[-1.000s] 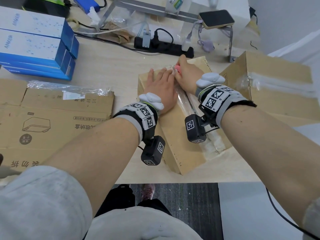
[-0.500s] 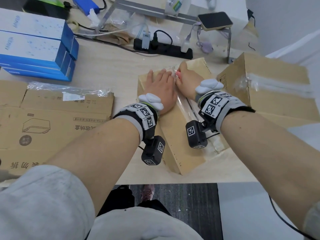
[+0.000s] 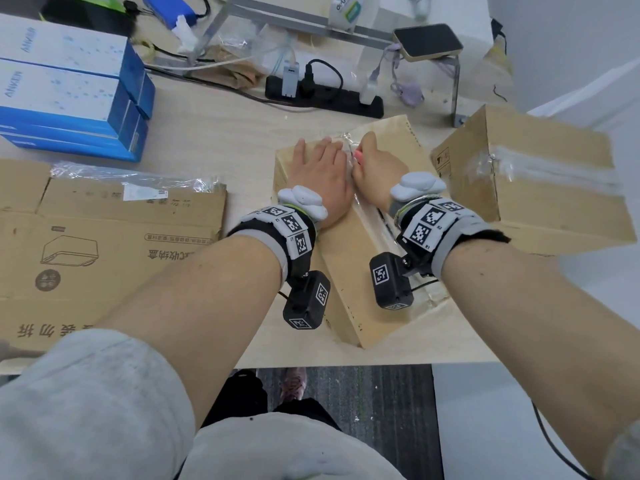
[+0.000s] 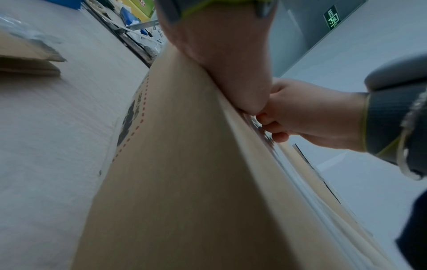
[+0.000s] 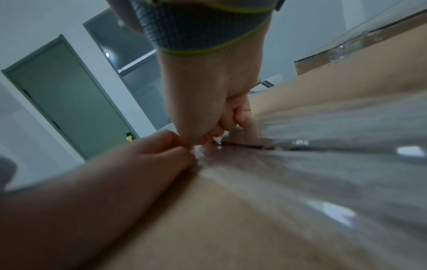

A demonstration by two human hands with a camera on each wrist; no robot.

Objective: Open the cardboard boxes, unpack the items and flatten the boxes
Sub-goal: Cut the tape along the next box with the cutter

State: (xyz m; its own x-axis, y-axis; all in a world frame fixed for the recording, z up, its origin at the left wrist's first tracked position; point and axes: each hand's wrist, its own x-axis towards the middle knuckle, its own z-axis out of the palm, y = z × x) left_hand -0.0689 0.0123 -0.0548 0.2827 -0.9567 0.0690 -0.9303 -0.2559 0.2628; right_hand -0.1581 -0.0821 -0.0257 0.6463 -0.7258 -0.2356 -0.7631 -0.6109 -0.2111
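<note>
Two hands meet on the box (image 3: 363, 282): your left hand (image 3: 320, 181) lies flat, your right hand (image 3: 375, 168) pinches slippery tape (image 3: 369, 216). Probably light and stiff; press its far end.

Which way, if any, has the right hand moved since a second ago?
Yes. The right hand, gripping a pink tool, has slid toward the person along the tape on the cardboard box, away from the power strip.
</note>
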